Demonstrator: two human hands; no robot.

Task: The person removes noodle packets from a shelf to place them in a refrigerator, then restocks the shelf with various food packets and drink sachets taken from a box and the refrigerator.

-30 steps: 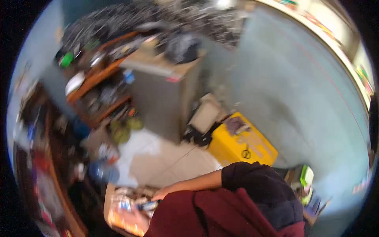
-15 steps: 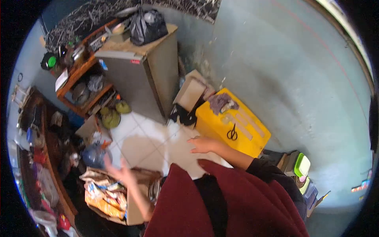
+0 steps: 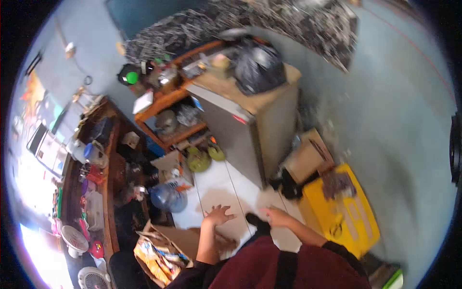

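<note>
My left hand [image 3: 219,215] is held over the white tiled floor [image 3: 216,183] with its fingers spread, and nothing is in it. Just left of that forearm stands an open cardboard carton [image 3: 180,236] filled with colourful packets [image 3: 156,257]. My right hand [image 3: 277,216] hovers at the right, slightly blurred, its fingers stretched toward the left and holding nothing that I can see. A dark foot [image 3: 257,222] shows between the two hands. Nearest to the right forearm is a yellow box [image 3: 313,204], with black scissors [image 3: 336,230] and a purplish cloth [image 3: 338,185] on its top.
A grey refrigerator [image 3: 231,130] carries a black plastic bag [image 3: 260,65]. To its left are a wooden shelf [image 3: 166,107], green gas cylinders [image 3: 198,160] and a blue water jug [image 3: 168,197]. A cluttered wooden counter [image 3: 111,192] runs along the left, with white fans [image 3: 74,239] beside it.
The view has turned left, so the refrigerator and yellow box sit farther right. My left hand has moved from beside the packet-filled carton to over the floor, closer to my right hand.
</note>
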